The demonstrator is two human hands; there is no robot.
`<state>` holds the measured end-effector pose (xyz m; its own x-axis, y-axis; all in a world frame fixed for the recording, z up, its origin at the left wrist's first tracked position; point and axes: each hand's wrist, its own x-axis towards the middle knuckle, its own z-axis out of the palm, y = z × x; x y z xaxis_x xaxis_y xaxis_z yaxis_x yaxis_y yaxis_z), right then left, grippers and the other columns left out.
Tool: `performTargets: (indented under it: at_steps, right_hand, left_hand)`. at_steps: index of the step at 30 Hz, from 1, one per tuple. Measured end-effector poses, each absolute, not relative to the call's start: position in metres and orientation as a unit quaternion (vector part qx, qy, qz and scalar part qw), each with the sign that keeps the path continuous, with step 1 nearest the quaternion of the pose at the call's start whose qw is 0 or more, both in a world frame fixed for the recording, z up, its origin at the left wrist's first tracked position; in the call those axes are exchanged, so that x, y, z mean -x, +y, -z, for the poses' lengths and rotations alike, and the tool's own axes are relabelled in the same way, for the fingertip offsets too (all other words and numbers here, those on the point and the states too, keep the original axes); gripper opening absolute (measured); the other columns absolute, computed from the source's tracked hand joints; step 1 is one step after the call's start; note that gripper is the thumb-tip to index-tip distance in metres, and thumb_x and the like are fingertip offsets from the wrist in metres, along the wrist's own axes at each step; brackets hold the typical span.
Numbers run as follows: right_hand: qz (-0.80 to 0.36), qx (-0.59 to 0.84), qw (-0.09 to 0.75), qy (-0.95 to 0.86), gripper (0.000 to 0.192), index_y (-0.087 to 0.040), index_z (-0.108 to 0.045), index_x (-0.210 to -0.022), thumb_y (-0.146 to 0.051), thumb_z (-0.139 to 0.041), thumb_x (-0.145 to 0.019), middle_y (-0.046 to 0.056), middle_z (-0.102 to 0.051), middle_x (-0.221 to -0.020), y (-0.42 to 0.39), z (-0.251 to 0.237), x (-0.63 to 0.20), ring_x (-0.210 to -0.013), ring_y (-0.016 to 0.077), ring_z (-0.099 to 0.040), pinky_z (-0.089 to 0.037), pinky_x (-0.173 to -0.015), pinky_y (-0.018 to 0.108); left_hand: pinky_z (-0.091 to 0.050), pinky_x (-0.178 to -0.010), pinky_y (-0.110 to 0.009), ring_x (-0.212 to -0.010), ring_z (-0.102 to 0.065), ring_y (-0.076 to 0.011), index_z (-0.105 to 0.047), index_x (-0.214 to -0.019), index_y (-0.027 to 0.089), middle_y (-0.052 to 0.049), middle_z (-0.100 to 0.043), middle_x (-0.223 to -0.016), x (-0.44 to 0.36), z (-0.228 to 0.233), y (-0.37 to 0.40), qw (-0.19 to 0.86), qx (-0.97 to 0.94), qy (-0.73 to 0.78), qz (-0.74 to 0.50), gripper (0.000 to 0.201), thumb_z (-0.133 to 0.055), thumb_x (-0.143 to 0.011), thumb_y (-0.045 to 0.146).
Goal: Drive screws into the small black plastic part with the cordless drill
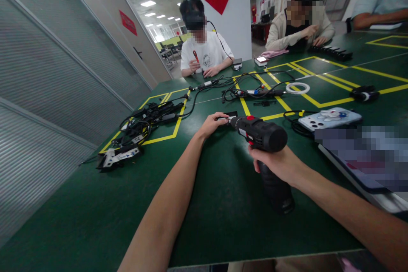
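Note:
My right hand is wrapped around the grip of a black cordless drill with red accents. The drill's chuck points forward and left, toward my left fingertips. My left hand rests on the green table, its fingers closed at a small black piece by the drill's tip. Fingers and chuck partly hide that piece, and I cannot tell whether the bit touches it.
A heap of black cables lies at left. Beyond my hands are an electric screwdriver with a cord and a white tape ring. A phone sits at right. Two people work across the table; another sits far right.

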<state>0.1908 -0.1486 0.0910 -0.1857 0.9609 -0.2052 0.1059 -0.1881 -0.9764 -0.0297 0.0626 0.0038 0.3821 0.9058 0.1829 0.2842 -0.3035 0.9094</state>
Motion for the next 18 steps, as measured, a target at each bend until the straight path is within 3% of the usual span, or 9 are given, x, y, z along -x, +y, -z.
performTargets:
  at_steps: [18]
  right_hand:
    - [-0.582,0.504,0.378,-0.514,0.011,-0.018,-0.061,-0.083,-0.017,-0.062,-0.072,-0.001,-0.062,-0.059,-0.1489,-0.0911,-0.1928,-0.052,0.0148,-0.06,-0.046,-0.054,0.028]
  left_hand:
    - [-0.039,-0.104,-0.038,-0.113,-0.058,-0.0241,-0.075,-0.094,0.021,-0.006,-0.067,-0.114,0.0287,-0.005,0.061,0.424,-0.711,0.424,-0.368,0.029,-0.072,-0.068,0.034]
